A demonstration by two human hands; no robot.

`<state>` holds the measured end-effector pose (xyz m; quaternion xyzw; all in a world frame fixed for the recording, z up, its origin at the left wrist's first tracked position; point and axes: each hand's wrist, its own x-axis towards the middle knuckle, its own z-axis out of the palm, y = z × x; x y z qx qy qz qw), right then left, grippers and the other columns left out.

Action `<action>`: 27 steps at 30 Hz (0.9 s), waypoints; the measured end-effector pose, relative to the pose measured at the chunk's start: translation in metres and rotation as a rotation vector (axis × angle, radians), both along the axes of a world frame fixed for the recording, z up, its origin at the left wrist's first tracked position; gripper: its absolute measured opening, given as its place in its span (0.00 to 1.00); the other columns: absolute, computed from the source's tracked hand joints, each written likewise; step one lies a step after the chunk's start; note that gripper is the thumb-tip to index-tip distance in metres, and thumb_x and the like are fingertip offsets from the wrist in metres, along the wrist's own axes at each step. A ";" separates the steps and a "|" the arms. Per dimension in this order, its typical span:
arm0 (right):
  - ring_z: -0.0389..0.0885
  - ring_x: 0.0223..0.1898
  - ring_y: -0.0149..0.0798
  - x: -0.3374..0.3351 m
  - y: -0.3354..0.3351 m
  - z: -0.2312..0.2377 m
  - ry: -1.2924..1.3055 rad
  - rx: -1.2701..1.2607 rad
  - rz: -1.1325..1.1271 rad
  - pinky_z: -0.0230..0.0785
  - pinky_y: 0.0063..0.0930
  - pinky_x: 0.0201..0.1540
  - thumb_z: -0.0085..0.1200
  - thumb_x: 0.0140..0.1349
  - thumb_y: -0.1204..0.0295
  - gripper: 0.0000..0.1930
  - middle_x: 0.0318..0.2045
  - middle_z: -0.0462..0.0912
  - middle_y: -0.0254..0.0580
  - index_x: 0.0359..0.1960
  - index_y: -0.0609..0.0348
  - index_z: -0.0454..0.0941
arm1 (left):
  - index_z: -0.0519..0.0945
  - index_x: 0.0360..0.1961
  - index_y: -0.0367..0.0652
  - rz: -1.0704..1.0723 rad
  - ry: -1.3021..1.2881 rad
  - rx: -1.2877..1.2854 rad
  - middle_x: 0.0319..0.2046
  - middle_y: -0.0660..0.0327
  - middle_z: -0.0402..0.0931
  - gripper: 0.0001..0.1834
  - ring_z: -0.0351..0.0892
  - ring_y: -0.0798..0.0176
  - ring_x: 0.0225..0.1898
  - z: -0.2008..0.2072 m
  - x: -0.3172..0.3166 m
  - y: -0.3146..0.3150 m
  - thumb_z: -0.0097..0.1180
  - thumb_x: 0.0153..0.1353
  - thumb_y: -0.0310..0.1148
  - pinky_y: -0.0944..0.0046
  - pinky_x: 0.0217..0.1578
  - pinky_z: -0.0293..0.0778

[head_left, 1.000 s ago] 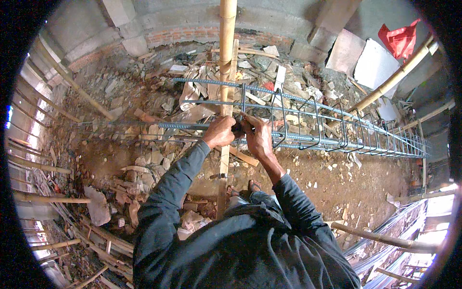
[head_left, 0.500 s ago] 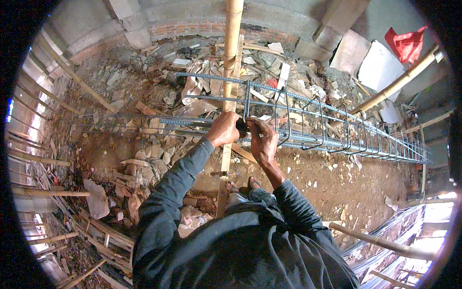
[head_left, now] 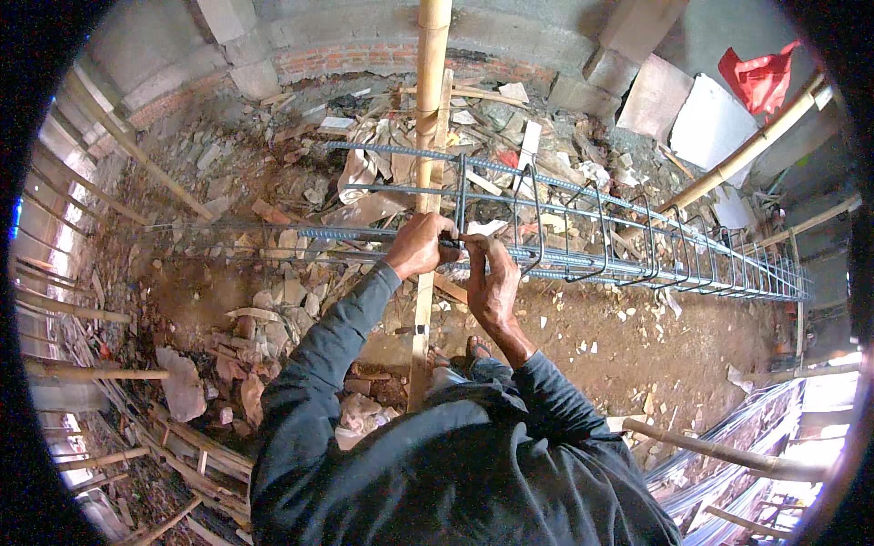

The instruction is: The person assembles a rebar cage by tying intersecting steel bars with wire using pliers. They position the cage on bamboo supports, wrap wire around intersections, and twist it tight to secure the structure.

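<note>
A long rebar cage (head_left: pixel 637 269) of ribbed steel bars and square stirrups stretches from the middle of the head view toward the right. At its near-left end, my left hand (head_left: pixel 421 246) is closed against the lower bars, just left of the end stirrup (head_left: pixel 462 193). My right hand (head_left: pixel 492 280) is just right of that stirrup, thumb and fingers pinched together, their tips close to the left hand's. Whatever small thing lies between the fingertips is too dark and small to make out. A ribbed upper bar (head_left: pixel 378 147) juts out beyond the stirrup to the left.
An upright bamboo pole (head_left: pixel 432 77) stands behind the cage's end. A wooden strip (head_left: pixel 420 350) runs below my hands. Broken rubble (head_left: pixel 273 309) litters the dirt floor. Bamboo poles (head_left: pixel 728 452) crowd both sides; a red cloth (head_left: pixel 760 77) hangs at the far right.
My right hand has dropped slightly, its fingers now pinched closer together beside the stirrup. The left hand stays at the same joint. The whole view has shifted a little.
</note>
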<state>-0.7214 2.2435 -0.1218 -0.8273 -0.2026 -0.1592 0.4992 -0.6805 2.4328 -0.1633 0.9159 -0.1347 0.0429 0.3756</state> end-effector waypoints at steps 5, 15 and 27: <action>0.83 0.42 0.58 0.000 -0.002 -0.004 -0.031 -0.031 0.052 0.76 0.47 0.47 0.53 0.71 0.76 0.08 0.39 0.85 0.52 0.47 0.60 0.82 | 0.88 0.36 0.41 -0.011 0.034 -0.026 0.28 0.45 0.84 0.24 0.86 0.39 0.37 0.003 -0.001 0.001 0.81 0.47 0.49 0.44 0.42 0.79; 0.86 0.46 0.40 -0.026 -0.010 -0.042 0.457 0.497 -0.019 0.76 0.36 0.54 0.55 0.76 0.71 0.09 0.43 0.89 0.45 0.47 0.60 0.85 | 0.87 0.34 0.40 0.011 0.075 -0.066 0.29 0.46 0.84 0.18 0.85 0.40 0.35 0.006 0.001 -0.004 0.77 0.47 0.41 0.46 0.39 0.79; 0.81 0.35 0.31 -0.003 -0.007 -0.090 0.942 1.096 -0.040 0.81 0.32 0.40 0.60 0.74 0.63 0.11 0.36 0.84 0.35 0.44 0.57 0.83 | 0.86 0.35 0.39 0.029 0.097 0.056 0.33 0.46 0.84 0.22 0.85 0.41 0.39 0.011 -0.003 -0.005 0.73 0.46 0.46 0.44 0.41 0.80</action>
